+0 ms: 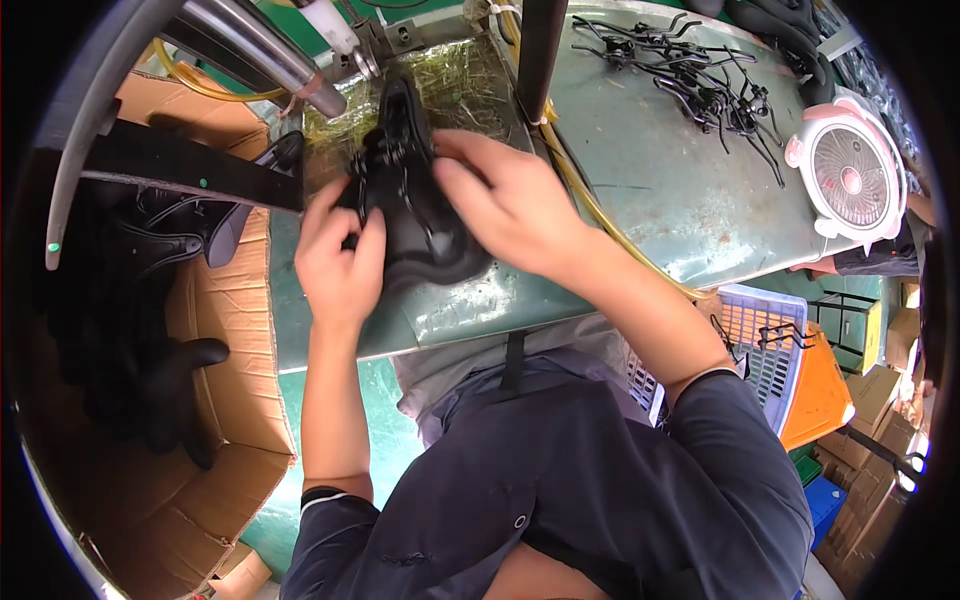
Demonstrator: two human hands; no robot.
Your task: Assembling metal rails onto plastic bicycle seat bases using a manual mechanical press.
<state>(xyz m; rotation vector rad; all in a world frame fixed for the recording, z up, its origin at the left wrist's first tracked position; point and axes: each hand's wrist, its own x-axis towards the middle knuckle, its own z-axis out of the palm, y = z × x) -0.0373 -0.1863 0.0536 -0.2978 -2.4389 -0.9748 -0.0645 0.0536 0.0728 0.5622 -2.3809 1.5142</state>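
Observation:
A black bicycle saddle (420,215) lies upside down on the green metal workbench (660,190), its nose pointing away from me. My left hand (338,258) grips the saddle's left side, fingers curled over the black metal rail fitting (375,165). My right hand (505,205) lies over the saddle's right side, fingers pressing on its underside. A foil-covered patch (480,85) of the bench lies under and behind the saddle.
A heap of black wire rails (700,85) lies at the far right of the bench beside a small pink fan (850,180). A cardboard box (220,400) with several black saddles stands at my left. Plastic baskets (775,350) sit at my right; chrome machine tubes (270,50) overhang the far left.

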